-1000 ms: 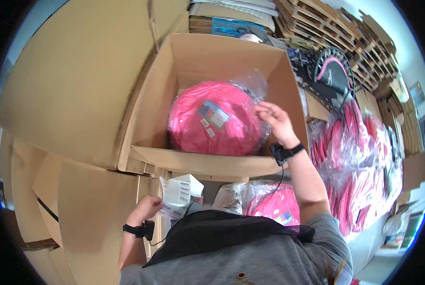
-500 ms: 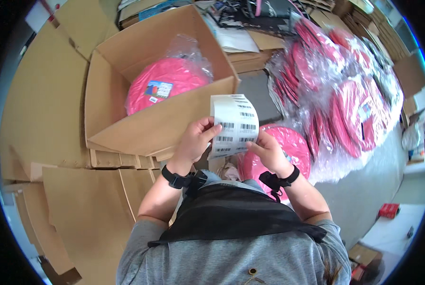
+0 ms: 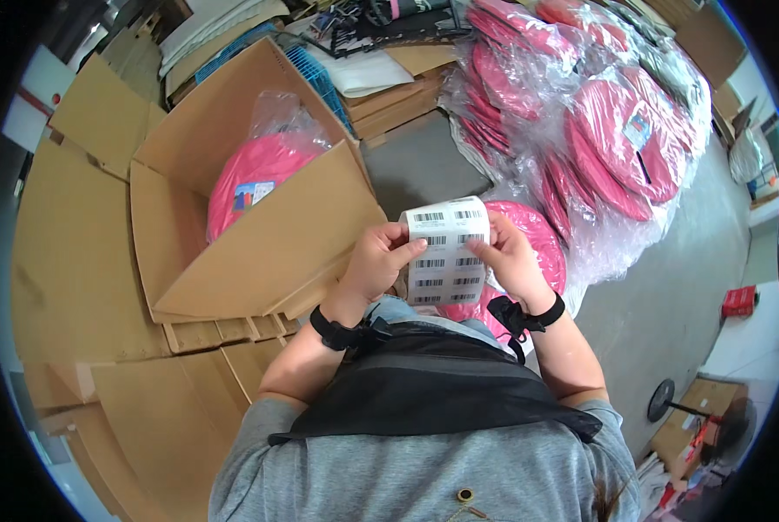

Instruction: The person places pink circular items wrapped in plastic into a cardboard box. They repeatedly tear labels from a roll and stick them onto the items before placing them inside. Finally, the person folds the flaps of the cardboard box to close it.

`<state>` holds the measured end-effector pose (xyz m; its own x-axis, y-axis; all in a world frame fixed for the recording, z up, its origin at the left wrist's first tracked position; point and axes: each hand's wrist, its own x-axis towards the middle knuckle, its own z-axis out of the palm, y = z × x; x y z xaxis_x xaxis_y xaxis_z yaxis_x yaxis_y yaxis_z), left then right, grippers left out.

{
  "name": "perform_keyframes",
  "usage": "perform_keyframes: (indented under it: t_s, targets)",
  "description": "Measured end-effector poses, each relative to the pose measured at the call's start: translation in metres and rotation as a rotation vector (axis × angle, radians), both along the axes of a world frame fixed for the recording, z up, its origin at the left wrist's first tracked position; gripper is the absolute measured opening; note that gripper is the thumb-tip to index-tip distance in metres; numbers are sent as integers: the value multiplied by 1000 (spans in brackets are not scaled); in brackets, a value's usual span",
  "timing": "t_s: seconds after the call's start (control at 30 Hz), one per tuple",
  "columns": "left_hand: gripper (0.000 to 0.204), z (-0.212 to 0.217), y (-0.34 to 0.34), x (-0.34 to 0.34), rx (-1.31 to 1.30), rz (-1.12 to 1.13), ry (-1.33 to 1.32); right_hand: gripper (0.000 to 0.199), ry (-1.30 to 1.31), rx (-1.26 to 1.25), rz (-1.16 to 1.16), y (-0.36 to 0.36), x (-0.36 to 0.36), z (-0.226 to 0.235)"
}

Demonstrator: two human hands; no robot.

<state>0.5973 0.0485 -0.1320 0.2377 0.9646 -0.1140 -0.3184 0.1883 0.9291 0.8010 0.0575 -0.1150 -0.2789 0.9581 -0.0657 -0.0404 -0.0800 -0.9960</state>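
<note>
At the left stood an open cardboard box (image 3: 272, 239), and inside it a pink round bundle (image 3: 263, 165) in clear plastic sat behind the near wall, which hid part of it. To the right of that wall, the left hand (image 3: 379, 261) pinched the left edge of a white label strip (image 3: 447, 271), thumb on the printed face. The strip was in front of the waist, barcodes in two columns. The right hand (image 3: 516, 261) pinched its right edge the same way. Just beyond, a pink disc (image 3: 542, 228) showed partly; farther right, a heap of plastic-wrapped pink discs (image 3: 611, 143) covered the floor (image 3: 698, 261).
</note>
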Motion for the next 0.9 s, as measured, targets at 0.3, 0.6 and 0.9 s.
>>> perform_keyframes:
  t_s: [0.3, 0.6, 0.9]
  targets:
    - [15, 7, 7, 24, 157, -97, 410, 17, -569, 920, -148, 4, -14, 25]
    - [11, 7, 6, 29, 292, -110, 631, 11, -525, 710, -94, 7, -13, -1]
    - [14, -69, 6, 23, -85, -170, 620, 8, 69, -292, -187, 31, 30, -83]
